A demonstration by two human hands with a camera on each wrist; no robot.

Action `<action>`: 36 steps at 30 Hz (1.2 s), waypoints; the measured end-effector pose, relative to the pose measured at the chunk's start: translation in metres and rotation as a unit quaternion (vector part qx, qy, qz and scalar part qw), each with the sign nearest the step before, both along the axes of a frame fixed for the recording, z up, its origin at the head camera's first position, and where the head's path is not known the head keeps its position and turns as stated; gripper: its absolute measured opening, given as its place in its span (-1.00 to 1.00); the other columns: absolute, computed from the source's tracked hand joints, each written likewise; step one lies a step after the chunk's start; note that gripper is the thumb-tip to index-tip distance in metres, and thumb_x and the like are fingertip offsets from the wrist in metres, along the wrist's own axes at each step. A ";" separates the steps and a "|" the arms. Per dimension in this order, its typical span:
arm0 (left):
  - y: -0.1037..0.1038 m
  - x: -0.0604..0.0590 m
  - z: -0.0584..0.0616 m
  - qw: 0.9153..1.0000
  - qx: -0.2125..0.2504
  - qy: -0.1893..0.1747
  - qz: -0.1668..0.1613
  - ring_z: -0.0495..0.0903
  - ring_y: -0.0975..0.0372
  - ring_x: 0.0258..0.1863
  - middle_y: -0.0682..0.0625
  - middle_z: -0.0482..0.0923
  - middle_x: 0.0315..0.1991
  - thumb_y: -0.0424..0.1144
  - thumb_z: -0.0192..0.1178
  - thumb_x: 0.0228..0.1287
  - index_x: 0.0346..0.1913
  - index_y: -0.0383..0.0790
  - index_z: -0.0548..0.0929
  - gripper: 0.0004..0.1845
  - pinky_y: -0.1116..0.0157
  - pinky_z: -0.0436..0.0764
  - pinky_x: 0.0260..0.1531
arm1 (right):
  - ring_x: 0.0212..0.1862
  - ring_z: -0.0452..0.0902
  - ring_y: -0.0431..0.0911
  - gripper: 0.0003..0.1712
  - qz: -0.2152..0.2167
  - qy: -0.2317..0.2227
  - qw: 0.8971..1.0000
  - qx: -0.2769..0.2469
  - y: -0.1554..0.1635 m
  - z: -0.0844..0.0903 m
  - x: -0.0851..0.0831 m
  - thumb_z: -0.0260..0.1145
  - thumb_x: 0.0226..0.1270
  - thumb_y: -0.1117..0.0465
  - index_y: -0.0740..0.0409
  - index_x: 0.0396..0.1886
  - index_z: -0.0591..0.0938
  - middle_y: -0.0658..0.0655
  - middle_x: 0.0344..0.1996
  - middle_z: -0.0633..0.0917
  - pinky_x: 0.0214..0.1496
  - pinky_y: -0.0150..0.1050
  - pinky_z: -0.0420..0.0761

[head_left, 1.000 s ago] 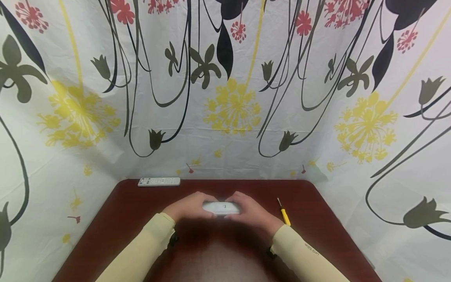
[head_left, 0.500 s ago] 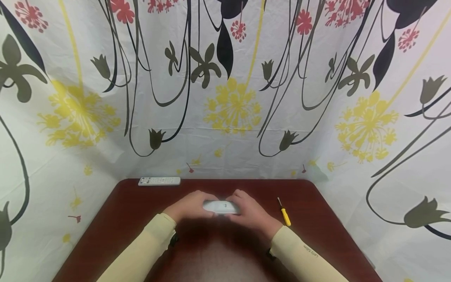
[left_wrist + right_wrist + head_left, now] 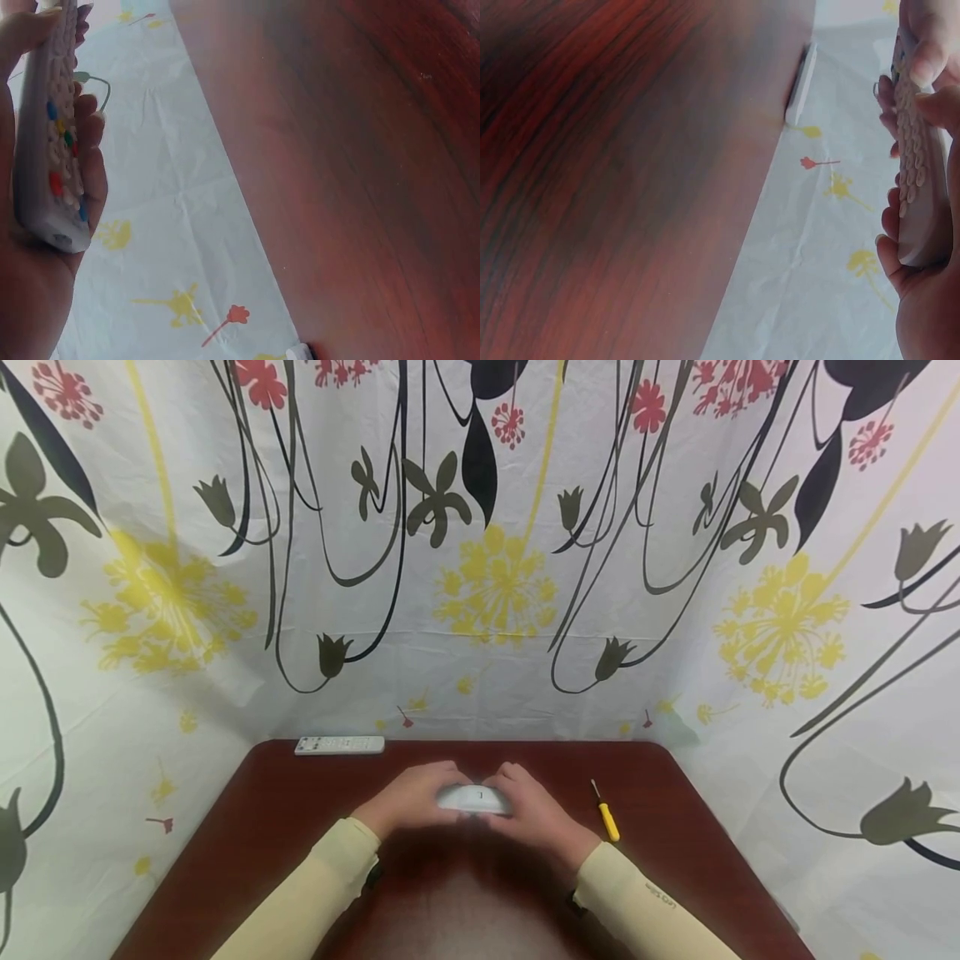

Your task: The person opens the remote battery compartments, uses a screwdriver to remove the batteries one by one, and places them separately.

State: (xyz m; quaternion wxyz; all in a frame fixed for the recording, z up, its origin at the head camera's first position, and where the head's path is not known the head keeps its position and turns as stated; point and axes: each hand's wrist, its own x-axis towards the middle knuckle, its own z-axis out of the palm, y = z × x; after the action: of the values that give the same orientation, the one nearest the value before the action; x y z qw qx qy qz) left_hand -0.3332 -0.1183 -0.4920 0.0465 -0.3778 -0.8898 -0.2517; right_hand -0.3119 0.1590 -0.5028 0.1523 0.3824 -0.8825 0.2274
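Observation:
Both hands hold a white remote control [image 3: 474, 799] crosswise above the middle of the table. The left hand [image 3: 408, 795] grips one end, and the right hand [image 3: 536, 810] grips the other. From the head, a plain face with a small dark mark shows; the keys point away. In the left wrist view the remote [image 3: 34, 172] shows red, blue, yellow and green keys, with fingers wrapped behind it. The right wrist view shows pale keys on the remote [image 3: 928, 202], both thumbs near its key side and fingertips curled round the far side.
A second white remote [image 3: 340, 745] lies at the back left of the dark red table [image 3: 465, 910]. To the right of the hands lies a screwdriver [image 3: 608, 822] with a yellow handle. Flower-patterned cloth [image 3: 495, 693] hangs around the back and sides.
The left hand has shifted slightly right along the remote, and its fingers have moved a little. The remote looks slightly tilted compared with before. The right hand stays nearly still.

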 end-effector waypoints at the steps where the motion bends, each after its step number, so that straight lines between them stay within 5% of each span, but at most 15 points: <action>1: 0.001 0.000 0.000 1.000 0.001 0.004 0.001 0.57 0.37 -0.08 0.34 0.61 -0.01 0.21 0.56 0.30 0.21 0.28 0.76 -0.54 0.27 0.66 -0.03 | -0.06 0.41 -0.23 -0.55 -0.003 -0.004 1.000 -0.001 0.000 0.000 0.000 0.63 0.38 -0.03 -0.01 0.15 0.75 -0.14 -0.09 0.53 -0.11 -0.29 0.60; 36: 0.007 0.001 -0.001 0.997 0.008 0.069 0.017 0.53 0.35 -0.04 0.29 0.61 0.01 0.28 0.54 0.33 0.20 0.19 0.80 -0.52 0.30 0.65 -0.05 | 0.05 0.45 -0.22 -0.49 0.012 -0.013 1.000 0.007 0.000 0.005 -0.007 0.60 0.41 -0.02 -0.06 0.28 0.71 -0.14 0.06 0.58 0.01 -0.27 0.64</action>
State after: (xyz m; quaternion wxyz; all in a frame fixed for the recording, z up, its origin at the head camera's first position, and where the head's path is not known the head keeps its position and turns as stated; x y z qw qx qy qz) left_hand -0.3323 -0.1114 -0.4928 0.1153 -0.3789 -0.8886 -0.2315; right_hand -0.3194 0.1588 -0.4980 0.1351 0.3913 -0.8813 0.2279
